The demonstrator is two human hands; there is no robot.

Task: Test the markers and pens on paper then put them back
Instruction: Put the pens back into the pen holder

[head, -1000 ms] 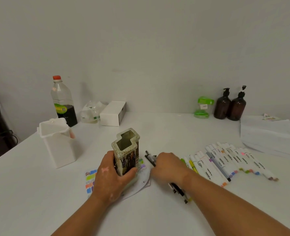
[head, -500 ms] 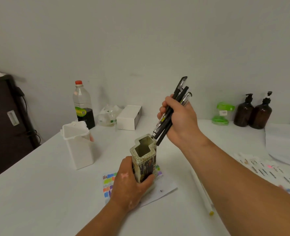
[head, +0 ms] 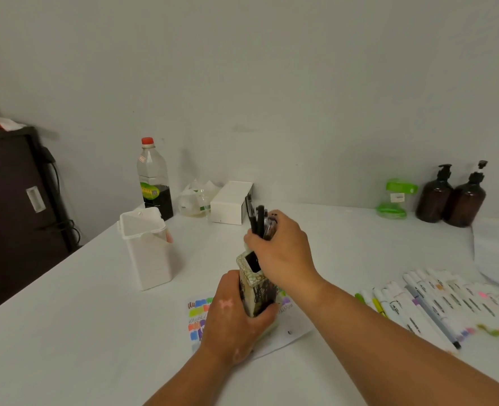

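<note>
My left hand (head: 233,319) grips the patterned pen holder (head: 257,291), which stands upright on the test paper (head: 289,332) with colour swatches. My right hand (head: 283,253) holds a bunch of black pens (head: 259,221) directly over the holder's mouth. Their lower ends are inside the opening, and their tops stick up above my fingers. A row of several white markers (head: 435,303) lies on the table to the right, with a grey pen (head: 435,317) lying across them.
A white lidded bin (head: 147,247) stands left of the holder. Along the wall are a red-capped bottle (head: 154,180), a white box (head: 230,202), a green tape dispenser (head: 396,197) and two brown pump bottles (head: 451,197). A dark cabinet (head: 14,212) stands at the left.
My right hand picked the black pens up off the table, lifted them high, and has now lowered them into the holder's mouth. My left hand kept its grip on the holder.
</note>
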